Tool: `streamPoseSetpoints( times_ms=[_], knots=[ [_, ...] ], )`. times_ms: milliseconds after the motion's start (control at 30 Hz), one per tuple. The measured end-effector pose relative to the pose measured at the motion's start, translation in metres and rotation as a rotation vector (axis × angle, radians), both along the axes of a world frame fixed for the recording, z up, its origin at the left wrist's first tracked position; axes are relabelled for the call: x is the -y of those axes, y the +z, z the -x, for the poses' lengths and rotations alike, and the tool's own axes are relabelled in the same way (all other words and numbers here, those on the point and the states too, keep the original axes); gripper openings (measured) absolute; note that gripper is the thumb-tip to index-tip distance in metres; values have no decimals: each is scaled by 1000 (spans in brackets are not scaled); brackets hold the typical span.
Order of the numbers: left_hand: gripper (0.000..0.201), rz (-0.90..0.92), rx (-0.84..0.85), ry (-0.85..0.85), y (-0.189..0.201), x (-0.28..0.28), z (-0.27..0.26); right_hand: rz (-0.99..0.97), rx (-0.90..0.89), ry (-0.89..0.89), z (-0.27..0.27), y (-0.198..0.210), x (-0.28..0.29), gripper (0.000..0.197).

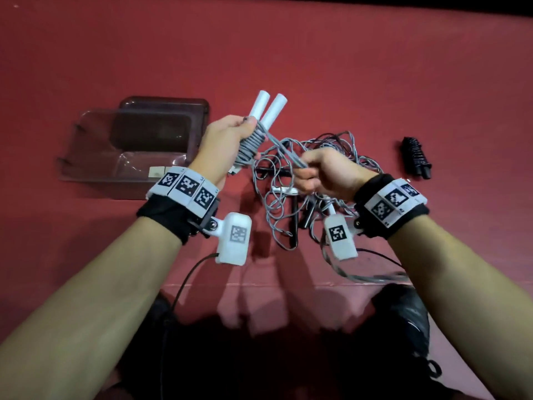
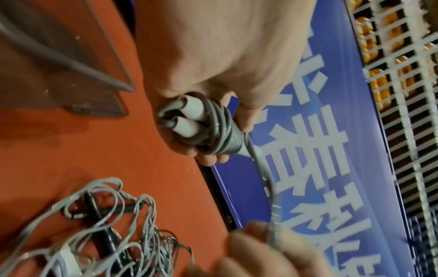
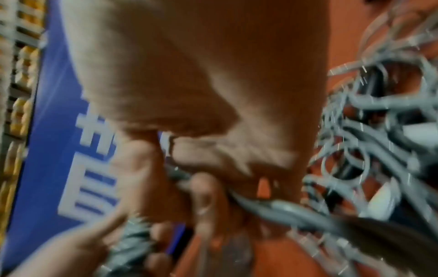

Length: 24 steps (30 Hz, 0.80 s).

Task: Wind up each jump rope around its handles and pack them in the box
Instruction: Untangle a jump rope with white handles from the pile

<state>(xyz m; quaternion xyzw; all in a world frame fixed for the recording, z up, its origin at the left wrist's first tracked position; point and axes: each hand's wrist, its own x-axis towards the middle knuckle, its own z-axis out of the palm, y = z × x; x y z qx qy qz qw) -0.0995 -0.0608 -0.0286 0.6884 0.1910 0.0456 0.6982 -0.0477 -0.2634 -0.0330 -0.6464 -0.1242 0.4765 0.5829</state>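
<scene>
My left hand [image 1: 227, 134] grips a pair of white handles [image 1: 266, 109] held side by side above the red table, with grey rope coiled around their lower part [image 1: 249, 144]. In the left wrist view the coil [image 2: 220, 131] sits inside the curled fingers. My right hand [image 1: 320, 171] pinches the free length of grey rope [image 1: 284, 150], which runs taut from the coil to it. In the right wrist view the rope [image 3: 279, 208] passes through the closed fingers, blurred. A tangle of grey rope [image 1: 294, 180] with black and white handles lies under both hands.
A clear plastic box [image 1: 138, 151] with its lid open lies at the left on the red table [image 1: 317, 67]. A wound black jump rope [image 1: 415, 158] lies at the right. The table's front edge runs just below my wrists.
</scene>
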Motion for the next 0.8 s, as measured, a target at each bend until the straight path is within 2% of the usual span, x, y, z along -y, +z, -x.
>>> streamPoseSetpoints(
  times_ms=[67,100,133,167,267,300,433,500,600,633,700,800],
  knots=[
    [16,-18,-46,6,-2,3,1,314,352,-109,-5,-2,3,49],
    [16,-47,-67,2,-4,7,2,467,526,-106,-5,-3,5,53],
    [18,-87,-87,1,-6,12,3,538,638,-97,-3,-3,5,59],
    [19,-124,-108,8,-9,16,4,481,675,-115,0,-5,4,59],
    [23,-139,-120,59,-12,28,4,67,519,-256,17,-11,-11,22],
    [28,-146,-121,81,-11,30,3,20,529,-310,20,-16,-16,25],
    [25,-128,-107,138,-6,31,4,64,789,-540,27,-29,-22,28],
    [28,-128,-112,157,-6,30,5,51,975,-575,29,-28,-19,28],
    [35,-147,-139,165,-4,30,9,49,1413,-482,25,-27,-14,13],
    [33,-150,-144,158,-4,30,10,72,1520,-453,21,-26,-11,14],
    [26,-141,-134,139,-7,32,10,193,1639,-434,13,-24,-5,20],
    [23,-167,-108,130,-9,34,11,442,1703,-409,6,-20,2,29]
  ],
)
